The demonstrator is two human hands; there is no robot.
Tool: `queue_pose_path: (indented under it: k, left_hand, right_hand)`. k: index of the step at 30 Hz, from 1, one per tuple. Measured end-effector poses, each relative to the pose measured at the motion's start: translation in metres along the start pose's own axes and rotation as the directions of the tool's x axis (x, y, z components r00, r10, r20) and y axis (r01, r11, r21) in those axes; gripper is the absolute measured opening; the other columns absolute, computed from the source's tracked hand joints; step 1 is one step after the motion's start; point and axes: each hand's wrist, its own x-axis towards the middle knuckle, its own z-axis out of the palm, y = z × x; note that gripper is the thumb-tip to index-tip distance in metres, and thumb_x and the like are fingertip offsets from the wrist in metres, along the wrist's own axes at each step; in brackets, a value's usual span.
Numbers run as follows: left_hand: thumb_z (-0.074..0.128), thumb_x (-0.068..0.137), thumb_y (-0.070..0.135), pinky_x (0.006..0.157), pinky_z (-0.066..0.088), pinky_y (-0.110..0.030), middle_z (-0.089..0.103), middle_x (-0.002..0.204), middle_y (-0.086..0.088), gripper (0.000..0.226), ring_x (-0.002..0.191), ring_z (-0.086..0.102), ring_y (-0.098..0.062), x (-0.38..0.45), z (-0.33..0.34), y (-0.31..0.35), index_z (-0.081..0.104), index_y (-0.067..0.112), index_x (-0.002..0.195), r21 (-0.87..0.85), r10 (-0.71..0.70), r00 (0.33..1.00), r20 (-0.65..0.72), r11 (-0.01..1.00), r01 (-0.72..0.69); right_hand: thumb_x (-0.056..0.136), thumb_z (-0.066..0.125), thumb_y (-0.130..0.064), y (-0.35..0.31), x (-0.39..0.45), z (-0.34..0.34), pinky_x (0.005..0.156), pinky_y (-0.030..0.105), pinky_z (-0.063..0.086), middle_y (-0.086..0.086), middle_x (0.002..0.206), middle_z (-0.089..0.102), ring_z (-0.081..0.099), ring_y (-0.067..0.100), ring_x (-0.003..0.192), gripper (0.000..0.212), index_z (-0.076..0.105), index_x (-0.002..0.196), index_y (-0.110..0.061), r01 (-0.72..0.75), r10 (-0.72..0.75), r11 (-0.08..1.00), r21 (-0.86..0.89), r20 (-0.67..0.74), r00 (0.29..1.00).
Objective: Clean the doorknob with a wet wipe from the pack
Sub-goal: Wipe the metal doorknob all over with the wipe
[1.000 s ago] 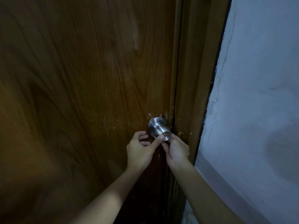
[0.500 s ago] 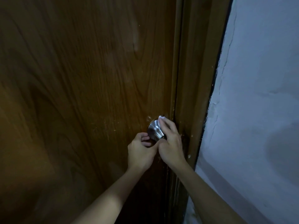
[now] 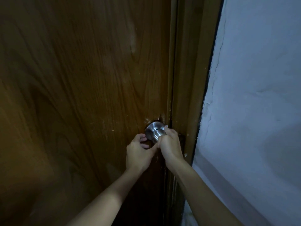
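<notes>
A round silver doorknob (image 3: 154,132) sticks out of the brown wooden door (image 3: 84,88) near its right edge. My right hand (image 3: 170,145) is wrapped over the knob's right and front side, pressing a small white wet wipe (image 3: 166,127) against it; only a corner of the wipe shows above my fingers. My left hand (image 3: 139,153) sits just below and left of the knob, fingers curled, thumb touching the knob's underside. The pack of wipes is not in view.
The brown door frame (image 3: 192,88) runs down right of the knob. Beyond it is a pale blue-white wall (image 3: 257,103) with cracked plaster along the frame. The light is dim.
My right hand rose from under the knob to its top, showing the white wipe, then slid down over the front and right side. My left hand stayed below the knob.
</notes>
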Motion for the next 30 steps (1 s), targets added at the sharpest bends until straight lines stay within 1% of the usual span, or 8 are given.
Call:
queue_pose_path:
  k: [2,4,8,12,16,22,26,30]
  left_hand:
    - [0.074,0.071,0.035,0.075,0.055,-0.028,0.062,0.116,0.001,0.063,0.084,0.063,-0.008,-0.001,0.0,-0.001,0.049,0.015,0.125,-0.003,0.011,1.0,0.014,1.0,-0.011]
    - [0.076,0.068,0.039,0.071,0.053,-0.023,0.061,0.117,0.002,0.068,0.084,0.063,-0.007,-0.001,-0.001,-0.003,0.047,0.015,0.126,-0.015,-0.001,0.998,0.06,1.0,0.002]
    - [0.077,0.069,0.029,0.071,0.049,-0.018,0.062,0.113,0.001,0.066,0.09,0.062,-0.007,-0.008,-0.002,-0.012,0.047,0.013,0.126,-0.08,-0.096,0.966,0.238,0.99,0.118]
    - [0.066,0.082,0.018,0.086,0.053,-0.033,0.068,0.106,-0.006,0.034,0.092,0.063,-0.015,-0.01,-0.011,-0.022,0.061,0.01,0.115,-0.068,-0.154,0.962,0.227,0.982,0.174]
    - [0.06,0.087,0.02,0.074,0.052,-0.033,0.068,0.088,-0.004,0.011,0.084,0.063,-0.017,-0.011,-0.021,-0.024,0.069,0.017,0.092,-0.135,-0.08,0.945,0.318,0.983,0.128]
    - [0.046,0.094,0.023,0.067,0.048,-0.026,0.063,0.09,0.0,0.017,0.085,0.06,-0.014,-0.012,-0.033,-0.016,0.062,0.017,0.095,-0.283,-0.012,0.959,0.283,0.954,0.096]
    - [0.044,0.094,0.018,0.071,0.05,-0.025,0.064,0.087,0.001,0.017,0.083,0.061,-0.012,-0.011,-0.04,-0.004,0.061,0.015,0.095,-0.464,-0.014,0.971,0.24,0.877,0.128]
    - [0.043,0.095,0.016,0.064,0.048,-0.023,0.059,0.078,-0.001,0.017,0.071,0.058,-0.009,-0.013,-0.041,0.0,0.059,0.012,0.092,-0.522,0.022,0.955,0.296,0.841,0.143]
  right_hand:
    - [0.09,0.042,-0.002,0.002,0.004,-0.003,0.079,0.031,0.043,0.006,0.113,0.054,0.052,0.019,0.098,0.045,0.039,0.133,-0.012,-0.114,0.112,0.99,0.078,0.023,0.993]
    - [0.086,0.038,0.002,0.009,0.004,-0.009,0.102,0.043,0.04,0.021,0.131,0.049,0.049,0.032,0.117,0.041,0.048,0.125,-0.004,-0.236,0.228,0.944,0.231,0.061,0.972]
    - [0.058,0.038,0.003,0.035,-0.016,-0.021,0.109,0.048,0.032,0.017,0.102,0.061,0.053,0.03,0.106,0.027,0.058,0.075,-0.002,-0.355,0.304,0.807,0.472,0.183,0.935]
    - [0.075,0.037,0.004,0.053,-0.026,-0.025,0.095,0.038,0.043,0.019,0.114,0.063,0.056,0.027,0.11,0.038,0.061,0.104,0.004,-0.317,0.245,0.85,0.421,0.219,0.945]
    - [0.083,0.057,-0.001,0.052,-0.026,-0.027,0.079,0.029,0.05,0.017,0.107,0.066,0.062,0.023,0.097,0.022,0.064,0.105,0.0,-0.294,0.244,0.899,0.324,0.187,0.952]
    - [0.081,0.063,-0.011,0.046,-0.033,-0.032,0.071,0.029,0.047,0.006,0.097,0.065,0.058,0.018,0.087,0.015,0.07,0.094,-0.015,-0.143,0.131,0.989,0.035,0.234,0.963]
    - [0.081,0.065,-0.015,0.037,-0.036,-0.038,0.062,0.022,0.045,0.001,0.081,0.063,0.054,0.01,0.071,0.016,0.07,0.096,-0.014,-0.048,0.067,0.996,-0.073,0.294,0.953]
    - [0.079,0.068,-0.017,0.028,-0.037,-0.045,0.064,0.022,0.047,0.001,0.084,0.069,0.062,0.009,0.074,0.015,0.07,0.093,-0.015,0.069,0.017,0.973,-0.219,0.367,0.93]
